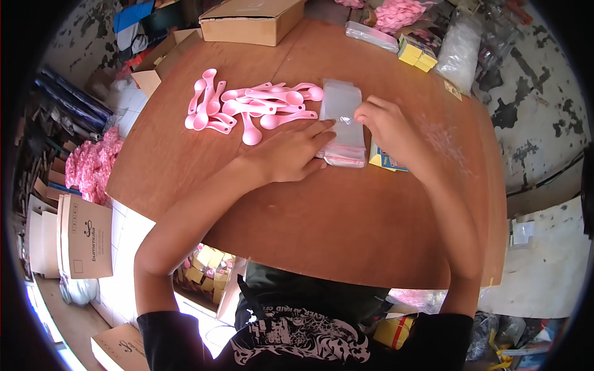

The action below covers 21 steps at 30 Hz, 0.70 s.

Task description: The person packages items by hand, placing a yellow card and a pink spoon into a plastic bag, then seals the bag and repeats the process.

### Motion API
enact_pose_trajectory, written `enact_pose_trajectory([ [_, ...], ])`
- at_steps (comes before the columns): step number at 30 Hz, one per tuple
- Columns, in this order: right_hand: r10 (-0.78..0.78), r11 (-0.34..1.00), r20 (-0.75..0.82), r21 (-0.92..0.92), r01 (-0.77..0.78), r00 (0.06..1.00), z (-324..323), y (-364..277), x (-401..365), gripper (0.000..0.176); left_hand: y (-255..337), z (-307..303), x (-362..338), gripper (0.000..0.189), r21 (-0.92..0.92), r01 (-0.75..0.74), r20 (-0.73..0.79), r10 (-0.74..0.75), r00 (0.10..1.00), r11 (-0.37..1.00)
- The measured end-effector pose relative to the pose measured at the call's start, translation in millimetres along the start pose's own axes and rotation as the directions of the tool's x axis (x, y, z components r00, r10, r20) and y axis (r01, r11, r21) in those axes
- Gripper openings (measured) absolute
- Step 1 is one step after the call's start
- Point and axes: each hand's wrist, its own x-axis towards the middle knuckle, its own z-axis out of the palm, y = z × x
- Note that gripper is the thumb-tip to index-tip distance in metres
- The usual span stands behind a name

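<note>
A stack of clear plastic zip bags (344, 137) lies on the wooden table in front of me. My left hand (298, 151) rests flat on its left edge, fingers spread. My right hand (385, 123) is closed in a pinch at the stack's right edge; what its fingertips hold, if anything, is hidden. Pink plastic measuring spoons (260, 105) lie in a loose pile left of the bags, just beyond my left hand. Partly covered by my right forearm is a small blue and yellow box (385, 159).
A cardboard box (252, 23) stands at the table's far edge. Far right are a yellow box (417, 54), a pack of clear bags (371, 37), pink items (399, 15) and a large plastic bag (460, 52). An open carton (232, 297) sits below the near edge.
</note>
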Motion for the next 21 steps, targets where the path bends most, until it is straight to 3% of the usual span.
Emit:
enact_pose_trajectory([
  [2, -0.122, 0.963, -0.074, -0.249, 0.100, 0.990, -11, -13, -13, 0.005, 11, -6, 2, 0.063, -0.154, 0.065, -0.191, -0.094, 0.977, 0.986],
  [4, -0.145, 0.967, -0.094, -0.222, 0.121, 0.985, -14, -27, -29, 0.004, 18, -16, 11, 0.071, -0.223, 0.018, -0.265, -0.078, 0.961, 0.975],
  [6, -0.232, 0.972, -0.176, 0.003, 0.236, 0.957, -16, -42, -43, 0.005, 33, -33, 18, 0.063, -0.093, -0.095, -0.298, 0.064, 0.952, 0.991],
  [7, -0.205, 0.968, -0.138, 0.121, 0.222, 0.969, -23, -50, -50, 0.015, 39, -37, 18, 0.048, 0.006, -0.148, -0.297, 0.143, 0.944, 0.989],
  [8, -0.199, 0.969, -0.145, 0.119, 0.217, 0.969, -27, -53, -57, 0.015, 41, -35, 14, 0.048, 0.007, -0.155, -0.291, 0.150, 0.945, 0.988],
  [10, 0.014, 0.948, -0.233, 0.312, 0.061, 0.972, -32, -53, -70, 0.030, 46, -31, 4, 0.034, -0.468, -0.084, -0.243, -0.036, 0.969, 0.879],
  [11, -0.021, 0.982, -0.210, 0.178, 0.060, 0.978, -33, -38, -75, 0.039, 56, -30, 2, 0.026, -0.554, -0.002, -0.291, -0.192, 0.937, 0.832],
  [12, -0.016, 0.982, -0.214, 0.182, 0.056, 0.977, -31, -25, -84, 0.039, 62, -30, -2, 0.026, -0.553, 0.000, -0.285, -0.189, 0.940, 0.833],
  [14, 0.013, 0.986, -0.065, -0.166, -0.024, 0.998, -27, -10, -97, 0.041, 74, -32, -9, 0.026, -0.843, 0.039, -0.240, -0.439, 0.866, 0.536],
  [16, 0.095, 0.985, -0.017, -0.144, -0.097, 0.995, -19, -2, -101, 0.039, 78, -39, -14, 0.030, -0.885, 0.040, -0.199, -0.455, 0.868, 0.464],
  [18, 0.035, 0.998, -0.161, 0.053, -0.027, 0.986, -9, 8, -101, 0.028, 78, -40, -19, 0.034, -0.897, 0.041, -0.227, -0.538, 0.812, 0.440],
  [21, 0.128, 0.982, -0.073, 0.150, -0.116, 0.989, -18, 11, -100, 0.017, 80, -43, -25, 0.032, -0.936, 0.100, -0.148, -0.633, 0.760, 0.339],
])
